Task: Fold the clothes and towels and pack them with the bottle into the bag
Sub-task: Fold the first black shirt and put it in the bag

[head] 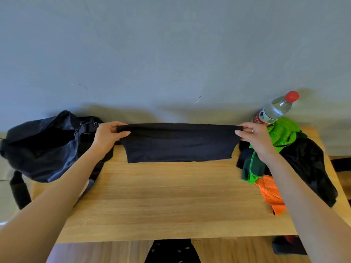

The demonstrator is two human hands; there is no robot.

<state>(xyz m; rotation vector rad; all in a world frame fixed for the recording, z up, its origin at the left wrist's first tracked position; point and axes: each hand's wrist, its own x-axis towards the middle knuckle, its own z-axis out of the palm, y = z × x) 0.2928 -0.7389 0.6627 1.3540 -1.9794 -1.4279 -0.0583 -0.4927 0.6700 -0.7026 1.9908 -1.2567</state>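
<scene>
Head view: left hand (109, 134) and right hand (255, 138) each pinched top corner of dark cloth (178, 144), stretched taut above table (171, 202), lower edge touching wood; bag (43, 147) left, bottle (275, 110) far right behind unfolded pile (284, 149). Best: keep edge level, lower evenly, then halve

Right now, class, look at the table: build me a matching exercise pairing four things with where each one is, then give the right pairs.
Things:
1. black cloth
2. bag
3. bottle
4. orange mesh garment

Places:
A. far right corner, behind the clothes pile
B. left end of the table
C. held stretched between left hand and right hand
D. near edge of the clothes pile, on the right

Pairs: 1-C, 2-B, 3-A, 4-D
</scene>
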